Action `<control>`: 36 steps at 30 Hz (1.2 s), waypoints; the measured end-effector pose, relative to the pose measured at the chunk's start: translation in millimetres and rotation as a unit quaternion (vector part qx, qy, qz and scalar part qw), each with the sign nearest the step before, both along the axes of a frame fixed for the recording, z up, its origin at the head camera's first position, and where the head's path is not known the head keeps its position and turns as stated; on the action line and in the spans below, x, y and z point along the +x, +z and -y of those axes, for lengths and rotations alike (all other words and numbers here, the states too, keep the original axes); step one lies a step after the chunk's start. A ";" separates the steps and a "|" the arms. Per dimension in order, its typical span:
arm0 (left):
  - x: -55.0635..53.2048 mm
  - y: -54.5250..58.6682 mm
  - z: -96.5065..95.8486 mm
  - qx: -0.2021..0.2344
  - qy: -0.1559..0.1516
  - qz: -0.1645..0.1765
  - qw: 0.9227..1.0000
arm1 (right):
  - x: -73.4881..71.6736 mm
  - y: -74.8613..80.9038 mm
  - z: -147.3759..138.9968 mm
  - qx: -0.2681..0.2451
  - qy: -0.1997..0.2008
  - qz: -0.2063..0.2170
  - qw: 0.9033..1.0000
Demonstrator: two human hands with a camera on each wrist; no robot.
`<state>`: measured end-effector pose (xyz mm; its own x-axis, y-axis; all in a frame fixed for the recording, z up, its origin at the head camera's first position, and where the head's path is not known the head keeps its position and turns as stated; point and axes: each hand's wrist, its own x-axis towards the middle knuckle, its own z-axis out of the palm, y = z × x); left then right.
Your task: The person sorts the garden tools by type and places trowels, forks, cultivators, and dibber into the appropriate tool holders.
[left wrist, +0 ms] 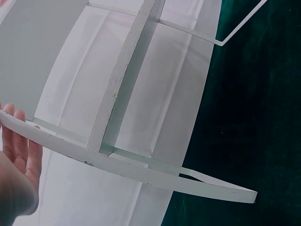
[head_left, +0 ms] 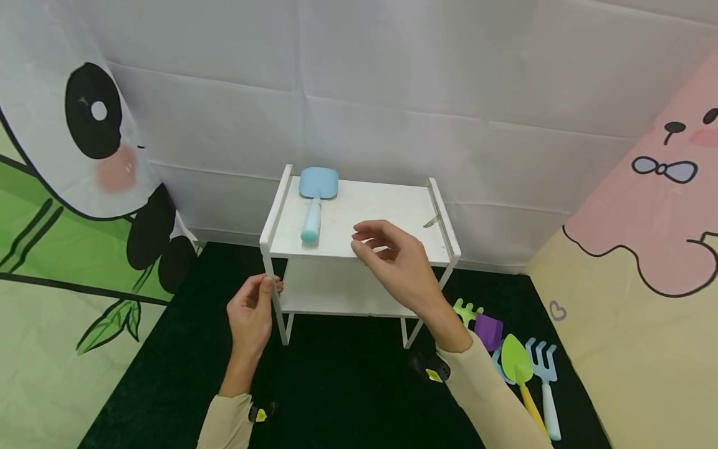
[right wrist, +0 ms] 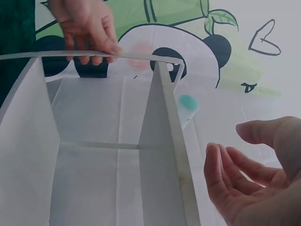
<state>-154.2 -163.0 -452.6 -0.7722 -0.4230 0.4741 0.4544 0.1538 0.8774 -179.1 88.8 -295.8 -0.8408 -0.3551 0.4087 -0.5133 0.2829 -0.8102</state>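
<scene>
A small white two-tier shelf table stands before me. My left hand grips its front left leg, thumb on one side and fingers on the other. On the left part of the top board lies a light blue toy shovel, its handle with the turquoise end pointing toward me. My right hand hovers over the front edge of the top board, fingers loosely bent and thumb apart. In the right wrist view nothing sits between that hand's fingers.
On the dark green floor at the right lie toy garden tools: a green and yellow trowel, a light blue fork, a purple piece and a light green rake. White cloth hangs behind the table.
</scene>
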 end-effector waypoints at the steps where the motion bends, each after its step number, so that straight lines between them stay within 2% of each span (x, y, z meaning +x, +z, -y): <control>1: 0.1 0.1 -0.2 0.000 -0.001 0.000 1.000 | 0.9 -2.0 -2.0 0.000 0.000 -0.004 1.000; 6: 0.7 0.3 -0.3 -0.005 0.002 0.006 1.000 | 3.0 -11.0 -9.8 -0.003 0.012 -0.020 1.000; 13: 1.5 -0.1 0.9 -0.003 0.004 0.009 1.000 | 7.5 -21.8 -17.0 -0.031 0.052 -0.049 0.997; 14: 3.3 3.5 -0.4 -0.003 0.004 0.011 1.000 | 8.4 -23.4 -17.9 -0.032 0.056 -0.053 0.997; 16: 3.0 3.3 -0.5 -0.003 0.004 0.012 1.000 | 9.5 -27.0 -19.9 -0.035 0.059 -0.059 0.996; 24: 0.1 -1.3 0.7 -0.009 -0.006 -0.004 1.000 | 10.1 -48.9 -32.0 -0.070 0.076 -0.109 0.989; 36: 0.2 -2.1 0.6 -0.009 -0.002 0.000 1.000 | 17.0 -72.8 -49.3 -0.092 0.083 -0.123 0.985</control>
